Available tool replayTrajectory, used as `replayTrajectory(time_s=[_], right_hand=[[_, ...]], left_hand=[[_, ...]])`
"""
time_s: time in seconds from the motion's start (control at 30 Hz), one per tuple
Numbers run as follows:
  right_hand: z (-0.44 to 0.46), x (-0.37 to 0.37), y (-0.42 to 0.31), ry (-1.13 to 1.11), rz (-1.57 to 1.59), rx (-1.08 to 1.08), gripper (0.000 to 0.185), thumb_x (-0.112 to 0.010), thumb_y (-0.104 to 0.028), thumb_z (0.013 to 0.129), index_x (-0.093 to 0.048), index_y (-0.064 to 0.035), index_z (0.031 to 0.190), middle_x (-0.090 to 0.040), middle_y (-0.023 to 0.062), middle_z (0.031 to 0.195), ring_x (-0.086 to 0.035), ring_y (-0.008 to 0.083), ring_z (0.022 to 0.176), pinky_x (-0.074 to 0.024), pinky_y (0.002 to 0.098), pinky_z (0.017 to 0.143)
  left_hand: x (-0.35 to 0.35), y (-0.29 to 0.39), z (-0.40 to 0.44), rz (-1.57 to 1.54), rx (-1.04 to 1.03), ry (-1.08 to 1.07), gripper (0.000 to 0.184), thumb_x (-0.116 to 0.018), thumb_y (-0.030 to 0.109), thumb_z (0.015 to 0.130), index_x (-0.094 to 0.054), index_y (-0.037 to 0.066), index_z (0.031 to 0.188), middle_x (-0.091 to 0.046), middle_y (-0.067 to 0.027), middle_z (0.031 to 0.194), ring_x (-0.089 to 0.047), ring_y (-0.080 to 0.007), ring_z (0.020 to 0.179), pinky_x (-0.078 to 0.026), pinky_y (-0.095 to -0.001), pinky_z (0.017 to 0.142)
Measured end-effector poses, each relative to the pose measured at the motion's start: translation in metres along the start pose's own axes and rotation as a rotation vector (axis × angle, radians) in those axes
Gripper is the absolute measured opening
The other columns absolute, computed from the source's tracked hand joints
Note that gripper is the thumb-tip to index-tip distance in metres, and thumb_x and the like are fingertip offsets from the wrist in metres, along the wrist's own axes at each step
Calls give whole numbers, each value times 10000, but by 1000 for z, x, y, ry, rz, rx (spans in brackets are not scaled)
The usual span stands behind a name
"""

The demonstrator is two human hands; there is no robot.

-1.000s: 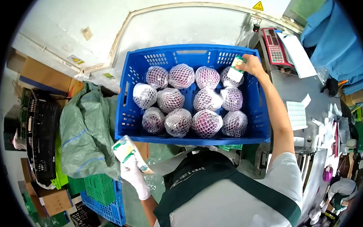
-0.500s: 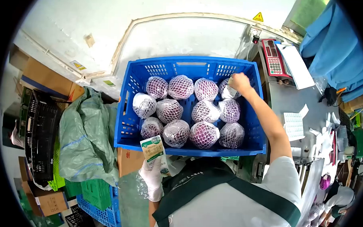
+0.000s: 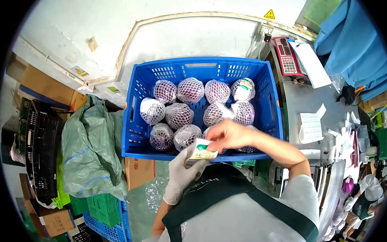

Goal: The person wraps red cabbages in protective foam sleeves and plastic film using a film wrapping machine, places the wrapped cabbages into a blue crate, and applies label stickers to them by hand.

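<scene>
In my gloved left hand [image 3: 181, 174] is a stack of printed labels [image 3: 203, 152], white and pale yellow with green print, held low over the crate's near edge. My bare right hand [image 3: 229, 135] is closed in a pinch at the top corner of these labels. Just beyond both hands stands a blue plastic crate [image 3: 200, 60] with several round purple vegetables [image 3: 179, 116], wrapped in clear film and white netting. The far-right wrapped vegetable [image 3: 243, 89] bears a label on top. My right hand and forearm partly hide the near-right vegetables.
To the right is a metal table [image 3: 298, 103] with a red scale [image 3: 288, 58], a white board and a label sheet [image 3: 311, 127]. A green woven sack [image 3: 92, 147], black crates [image 3: 42, 145] and cartons lie left. Another person [image 3: 365, 204] is at far right.
My right hand has come back from the far-right vegetable to the labels, leaving a label on that vegetable. My left hand has moved right and tilted the labels.
</scene>
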State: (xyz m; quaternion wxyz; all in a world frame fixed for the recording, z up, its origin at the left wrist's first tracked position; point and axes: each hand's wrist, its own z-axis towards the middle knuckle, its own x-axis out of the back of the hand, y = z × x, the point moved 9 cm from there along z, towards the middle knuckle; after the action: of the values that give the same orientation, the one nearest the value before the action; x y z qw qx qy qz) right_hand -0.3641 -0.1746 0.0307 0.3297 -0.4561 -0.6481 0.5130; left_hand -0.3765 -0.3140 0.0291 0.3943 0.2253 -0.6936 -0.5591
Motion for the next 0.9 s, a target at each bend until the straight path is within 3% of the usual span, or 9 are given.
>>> replayTrajectory(time_s=[0.07, 0.1, 0.23, 0.43, 0.57, 0.63, 0.73, 0.8, 0.9], right_hand=[[-6, -19, -16, 146, -331, 204, 160, -690, -138, 764, -635, -7, 838, -637, 99, 683, -610, 152, 575, -456, 313, 516], [-7, -23, -21, 223, -404, 277, 164, -687, -139, 763, -634, -5, 841, -628, 122, 687, -609, 196, 573, -450, 329, 519], [-10, -31, -29, 364, -521, 299, 147, -695, -139, 760, -661, -30, 854, -632, 108, 687, -591, 182, 552, -432, 294, 491], [18, 14, -24, 447, -502, 326, 48, -678, -89, 755, -687, -47, 777, -660, 70, 696, -617, 133, 608, -479, 268, 561], [43, 166, -11, 919, -637, 134, 342, -747, -291, 680, -648, -9, 845, -657, 135, 767, -629, 170, 684, -476, 309, 621], [66, 217, 36, 837, -772, -36, 549, -748, -436, 625, -625, 4, 930, -653, 180, 841, -640, 309, 776, -482, 368, 707], [68, 242, 97, 774, -1078, -447, 649, -728, -480, 630, -580, -8, 1051, -634, 183, 961, -601, 329, 919, -479, 401, 771], [62, 244, 80, 1029, -1233, -258, 625, -717, -453, 651, -563, -24, 1079, -629, 173, 964, -573, 332, 957, -473, 418, 788], [77, 223, 77, 974, -1139, 8, 595, -718, -394, 669, -554, 2, 1082, -557, 220, 1095, -522, 376, 1004, -439, 429, 862]], left_hand=[[4, 33, 2, 34, -271, -48, 565, -695, 84, 734, -458, 4, 1241, -566, -120, 1145, -542, -139, 1027, -421, -279, 882], [-1, 18, 3, -115, -172, -181, 634, -686, 76, 727, -400, 10, 1289, -514, -112, 1221, -504, -153, 1081, -389, -294, 928], [17, -21, 5, -358, 34, 196, 137, -640, 27, 791, -635, -20, 919, -649, -41, 860, -583, -77, 794, -469, -211, 713], [32, -30, 2, -19, 43, 306, 237, -748, 146, 719, -602, -12, 818, -638, -20, 747, -560, -47, 673, -461, -212, 597], [29, -38, -6, -79, 146, 239, 240, -718, 121, 741, -616, -15, 910, -655, -46, 789, -588, -65, 697, -473, -222, 619], [34, -55, -17, -193, 253, 248, 227, -692, 88, 759, -621, -27, 941, -660, -59, 806, -595, -72, 710, -475, -220, 635], [48, -52, -32, -247, 272, 331, 217, -683, 62, 761, -620, -33, 945, -661, -58, 810, -591, -68, 707, -473, -217, 633], [57, -49, -40, -201, 291, 363, 210, -677, 48, 768, -620, -34, 953, -664, -57, 814, -587, -63, 704, -472, -212, 636], [61, -49, -48, -227, 315, 401, 213, -674, 56, 784, -621, -32, 971, -665, -58, 815, -585, -61, 706, -474, -207, 644]])
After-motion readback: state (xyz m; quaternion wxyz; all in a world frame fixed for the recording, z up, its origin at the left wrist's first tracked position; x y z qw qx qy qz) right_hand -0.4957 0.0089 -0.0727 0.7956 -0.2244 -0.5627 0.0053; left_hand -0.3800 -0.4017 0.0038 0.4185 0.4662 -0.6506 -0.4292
